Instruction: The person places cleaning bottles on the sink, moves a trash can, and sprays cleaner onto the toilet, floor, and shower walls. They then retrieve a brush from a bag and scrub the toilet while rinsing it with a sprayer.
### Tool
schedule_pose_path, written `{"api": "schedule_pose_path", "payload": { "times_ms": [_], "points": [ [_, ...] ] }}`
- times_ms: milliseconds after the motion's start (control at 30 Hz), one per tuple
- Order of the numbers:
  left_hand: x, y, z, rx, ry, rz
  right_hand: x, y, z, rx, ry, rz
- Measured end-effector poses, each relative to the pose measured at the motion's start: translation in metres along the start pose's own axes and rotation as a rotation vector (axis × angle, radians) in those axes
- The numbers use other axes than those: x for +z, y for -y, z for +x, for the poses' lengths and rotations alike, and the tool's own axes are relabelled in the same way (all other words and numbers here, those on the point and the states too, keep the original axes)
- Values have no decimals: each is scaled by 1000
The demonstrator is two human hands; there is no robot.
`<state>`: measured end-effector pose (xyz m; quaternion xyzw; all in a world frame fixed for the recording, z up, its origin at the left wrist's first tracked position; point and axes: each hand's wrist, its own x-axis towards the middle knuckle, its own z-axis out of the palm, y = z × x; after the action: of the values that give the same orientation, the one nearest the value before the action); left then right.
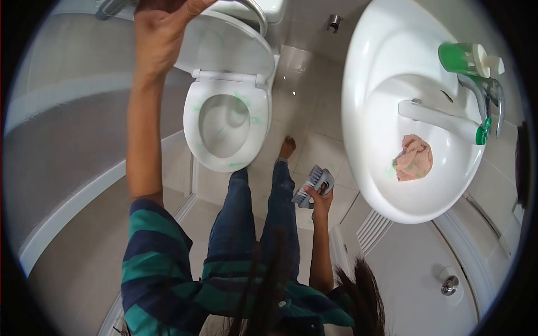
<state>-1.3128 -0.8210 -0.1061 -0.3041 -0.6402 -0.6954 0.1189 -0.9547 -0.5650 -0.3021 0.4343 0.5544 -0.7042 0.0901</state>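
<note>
My right hand [320, 201] is closed around the grey handle of a scrub brush [314, 187], whose bristles face left. It hangs low beside my right leg. My left hand [162, 19] is raised at the top edge, above the lifted toilet lid [210, 47]. Its fingers are cut off by the frame, so I cannot see what they hold. A silvery hose [256, 14] curves close to its thumb. Streaks of green liquid lie on the seat of the white toilet [192, 126] and inside the lid.
A white sink [358, 112] stands at the right, with a crumpled pink cloth [413, 158] and a white bottle with a green cap [443, 116] in it. A green soap bottle [457, 57] sits by the faucet [481, 92]. A metal holder [334, 22] is on the wall.
</note>
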Motion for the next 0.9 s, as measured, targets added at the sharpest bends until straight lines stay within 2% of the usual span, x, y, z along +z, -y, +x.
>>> {"api": "schedule_pose_path", "payload": {
  "times_ms": [133,200,267,333,433,533,667,700,767,833,900],
  "points": [
    [-36,-33,-7,79,-88,160,26,-4,-22,13,-5,-64],
    [-55,-43,-10,144,-398,230,39,-14,-30,-18,-29,-86],
    [-93,-53,-20,159,-512,396,50,-32,-38,-81,-47,-91],
    [-170,-58,-42,133,-418,657,67,-40,-49,-103,-57,-123],
    [-216,-80,-76,88,-483,1173,105,-41,-70,-128,-66,-98],
    [-231,-102,-116,-271,-426,761,137,-54,-82,-123,-8,-47],
    [-223,-89,-187,-797,-109,-5,191,-39,-109,25,281,235],
    [-213,-78,-206,-846,-75,-275,205,-34,-115,-21,394,209],
    [-191,-60,-236,-1018,28,-578,231,-16,-125,-103,646,117],
    [-157,-56,-247,-1092,135,-766,253,-17,-129,-225,842,62],
    [-123,-58,-249,-1131,152,-744,264,-33,-134,-214,924,59]
  ]
}}
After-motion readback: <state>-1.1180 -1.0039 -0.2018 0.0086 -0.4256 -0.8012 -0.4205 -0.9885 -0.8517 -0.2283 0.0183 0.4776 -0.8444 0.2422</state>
